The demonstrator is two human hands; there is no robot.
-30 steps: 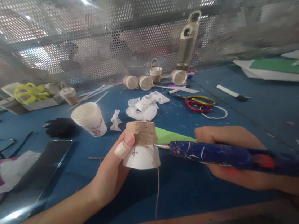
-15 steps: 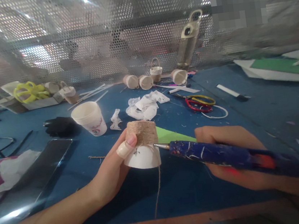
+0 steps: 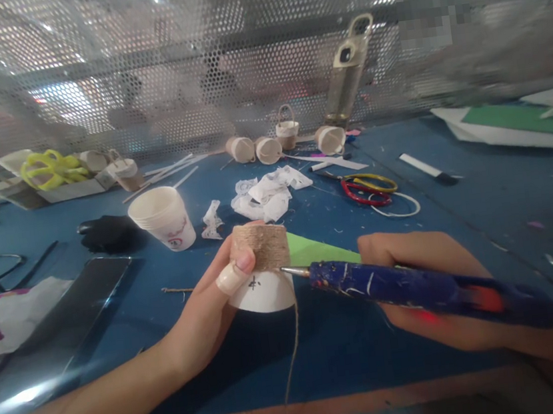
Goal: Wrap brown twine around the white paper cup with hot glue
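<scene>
My left hand (image 3: 210, 289) is closed around a paper cup (image 3: 264, 294) held upside down. Brown twine (image 3: 268, 245) is wound tightly round its upper part, and the wide white rim end below is bare, with a small dark mark. A loose twine tail (image 3: 294, 349) hangs from the cup's right side toward the table edge. My right hand (image 3: 425, 269) grips a blue glue gun (image 3: 386, 282) lying level. Its metal nozzle tip touches or nearly touches the cup at the lowest twine turn. A bandage-like wrap (image 3: 231, 277) covers part of my left thumb.
Stacked paper cups (image 3: 161, 218), white lace (image 3: 269, 194) and scissors (image 3: 368, 189) lie beyond my hands. Several twine-wrapped cups (image 3: 268, 150) and a bottle (image 3: 344, 81) stand by the perforated metal screen (image 3: 181, 91). A phone (image 3: 78, 315) is at left, green paper (image 3: 315, 250) behind the nozzle.
The nozzle tip has shifted slightly left along the lower twine edge, and the cup seems turned a little. Both hands keep their holds. The whole view has moved slightly.
</scene>
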